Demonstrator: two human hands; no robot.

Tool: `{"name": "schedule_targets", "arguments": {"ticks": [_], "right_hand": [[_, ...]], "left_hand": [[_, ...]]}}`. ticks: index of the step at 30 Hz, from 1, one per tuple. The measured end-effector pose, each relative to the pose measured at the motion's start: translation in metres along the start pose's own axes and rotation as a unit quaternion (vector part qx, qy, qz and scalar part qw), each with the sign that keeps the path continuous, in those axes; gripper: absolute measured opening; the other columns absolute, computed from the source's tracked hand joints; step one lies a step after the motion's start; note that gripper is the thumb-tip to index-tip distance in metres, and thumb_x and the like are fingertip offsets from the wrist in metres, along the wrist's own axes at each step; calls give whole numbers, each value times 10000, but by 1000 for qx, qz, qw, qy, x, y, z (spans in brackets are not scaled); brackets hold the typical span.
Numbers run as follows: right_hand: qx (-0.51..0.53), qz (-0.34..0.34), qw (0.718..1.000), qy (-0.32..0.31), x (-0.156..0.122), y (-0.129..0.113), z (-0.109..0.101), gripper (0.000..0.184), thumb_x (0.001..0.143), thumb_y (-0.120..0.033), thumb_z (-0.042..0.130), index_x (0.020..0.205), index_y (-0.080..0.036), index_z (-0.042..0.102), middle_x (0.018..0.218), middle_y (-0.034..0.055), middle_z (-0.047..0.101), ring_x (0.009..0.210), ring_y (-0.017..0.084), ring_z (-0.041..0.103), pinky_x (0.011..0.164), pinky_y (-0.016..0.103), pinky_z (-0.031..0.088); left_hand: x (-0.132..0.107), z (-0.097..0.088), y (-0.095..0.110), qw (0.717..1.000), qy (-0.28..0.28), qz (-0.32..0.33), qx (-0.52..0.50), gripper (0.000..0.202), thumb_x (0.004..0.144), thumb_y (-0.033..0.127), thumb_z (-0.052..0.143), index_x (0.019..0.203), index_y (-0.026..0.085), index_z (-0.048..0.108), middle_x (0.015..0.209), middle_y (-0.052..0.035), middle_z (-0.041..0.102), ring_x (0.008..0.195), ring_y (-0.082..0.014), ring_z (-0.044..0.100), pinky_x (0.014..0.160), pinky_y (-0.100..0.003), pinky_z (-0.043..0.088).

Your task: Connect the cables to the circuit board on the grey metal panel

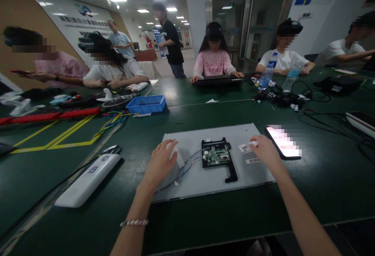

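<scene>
A flat grey panel point(199, 184) lies on the table in front of me. Near its middle, a black plastic bracket point(231, 172) frames a small green circuit board point(216, 157). Thin grey cables point(187, 164) run from the board towards the lower left. My left hand point(161, 162) is over the panel's left side with its fingers apart, the thumb close to a white label point(179, 159). At the right side, my right hand point(266, 151) pinches a small white piece point(253, 143) beside a printed sticker point(243, 149); its exact kind is unclear.
A lit phone point(283, 143) lies right of the panel, a white power bank point(89, 180) with a cable to the left. Further off are a blue bin point(148, 104), coloured wires point(113, 120), water bottles point(268, 72) and black cables. Several people sit across the table.
</scene>
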State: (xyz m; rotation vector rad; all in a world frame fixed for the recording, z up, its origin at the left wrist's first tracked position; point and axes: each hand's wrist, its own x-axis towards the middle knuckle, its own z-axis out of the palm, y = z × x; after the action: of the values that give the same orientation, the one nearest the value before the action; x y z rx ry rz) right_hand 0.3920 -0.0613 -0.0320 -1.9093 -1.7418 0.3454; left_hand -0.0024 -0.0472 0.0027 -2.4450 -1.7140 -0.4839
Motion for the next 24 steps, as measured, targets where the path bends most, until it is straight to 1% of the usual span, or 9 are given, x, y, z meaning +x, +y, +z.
{"name": "schedule_targets", "arguments": {"ticks": [2, 5, 8, 10, 13, 15, 17, 19, 24], "right_hand": [[-18, -7, 1000, 24, -1, 0, 0, 262, 787, -245, 523, 1020, -175, 620, 1114, 114, 559, 751, 172, 609, 742, 311, 445], [1, -38, 999, 24, 1, -11, 1, 285, 799, -243, 514, 1061, -179, 606, 1154, 108, 527, 714, 151, 597, 752, 316, 449], [33, -103, 994, -6, 7, -34, 3, 272, 811, -240, 513, 1058, -181, 610, 1112, 93, 552, 786, 165, 593, 793, 320, 449], [39, -156, 987, -25, 13, -53, 7, 273, 823, -245, 514, 1070, -179, 610, 1080, 85, 576, 889, 188, 576, 845, 332, 434], [22, -235, 969, -72, 23, -82, 18, 274, 834, -283, 534, 1069, -174, 624, 1055, 78, 598, 1009, 212, 534, 883, 330, 413], [-2, -270, 957, -106, 28, -97, 28, 276, 830, -296, 556, 1068, -178, 633, 1063, 78, 602, 1024, 212, 528, 882, 319, 410], [-27, -280, 952, -120, 33, -109, 37, 264, 834, -298, 561, 1057, -183, 644, 1057, 81, 612, 1010, 209, 538, 867, 309, 412], [-47, -279, 953, -114, 37, -117, 43, 253, 843, -299, 556, 1045, -184, 655, 1032, 87, 626, 994, 209, 548, 855, 298, 413], [-87, -280, 951, -101, 40, -130, 50, 213, 871, -247, 514, 976, -193, 691, 970, 89, 655, 968, 201, 570, 833, 273, 409]], "left_hand": [[0, 0, 1, 1000, 5, 2, 3, 371, 878, 229, 412, 1247, 224, 449, 1283, -93, 452, 1167, -273, 426, 957, -464, 359], [-1, 1, 3, 1000, 12, 3, 0, 376, 875, 223, 419, 1250, 225, 448, 1285, -93, 451, 1178, -275, 419, 968, -471, 350], [-1, 1, 4, 1000, 12, 8, -10, 374, 872, 224, 424, 1244, 223, 457, 1282, -95, 457, 1183, -276, 419, 974, -475, 348], [-1, 1, 5, 1000, 9, 14, -13, 374, 872, 226, 424, 1244, 224, 458, 1290, -95, 453, 1190, -275, 415, 978, -475, 345], [-2, 1, 6, 1000, 2, 23, -12, 379, 872, 225, 423, 1250, 224, 449, 1292, -93, 454, 1198, -269, 412, 983, -471, 340], [-2, 1, 7, 1000, 0, 26, -9, 379, 873, 226, 422, 1252, 218, 445, 1289, -95, 456, 1200, -266, 411, 988, -467, 338], [-3, 2, 7, 999, 0, 31, -9, 376, 873, 228, 424, 1248, 213, 449, 1288, -97, 458, 1202, -264, 412, 994, -462, 335], [-3, 3, 8, 999, -1, 35, -13, 373, 872, 235, 430, 1243, 217, 456, 1285, -96, 462, 1202, -266, 415, 995, -463, 337], [-3, 5, 9, 999, -1, 43, -19, 375, 867, 234, 434, 1241, 220, 456, 1285, -97, 467, 1211, -267, 414, 1000, -466, 335]]}}
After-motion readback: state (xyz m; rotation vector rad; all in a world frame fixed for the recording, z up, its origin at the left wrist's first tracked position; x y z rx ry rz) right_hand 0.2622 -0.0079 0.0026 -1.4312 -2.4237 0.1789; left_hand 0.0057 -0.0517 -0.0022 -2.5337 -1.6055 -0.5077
